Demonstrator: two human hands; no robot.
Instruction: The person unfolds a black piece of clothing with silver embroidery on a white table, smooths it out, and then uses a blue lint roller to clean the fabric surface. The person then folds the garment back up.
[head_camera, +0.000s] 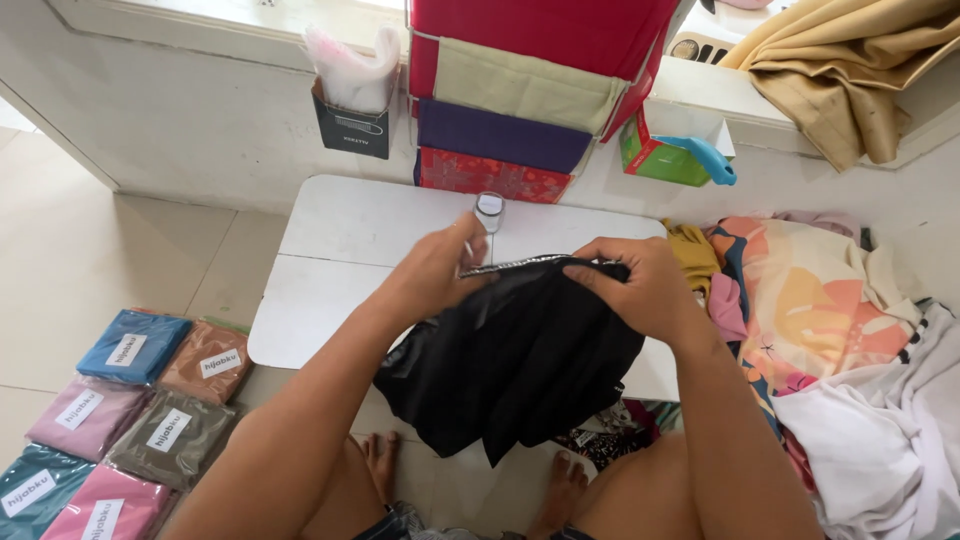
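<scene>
Black cloth hangs from our two hands over the near edge of the white tabletop. Our left hand and right hand each close their grip on its silver-trimmed top edge, the rest drooping below them toward our feet.

Labelled flat cloth packets floor left; green box.

Free room on the table, crowded at the sides

The white table is bare on its left and far part, so a hand can pass there; only a small clear jar stands at the far middle. The black cloth covers the near right part. On the right lies a pile of clothes, on the left floor packed scarves, and far behind hangs a fabric organizer.
</scene>
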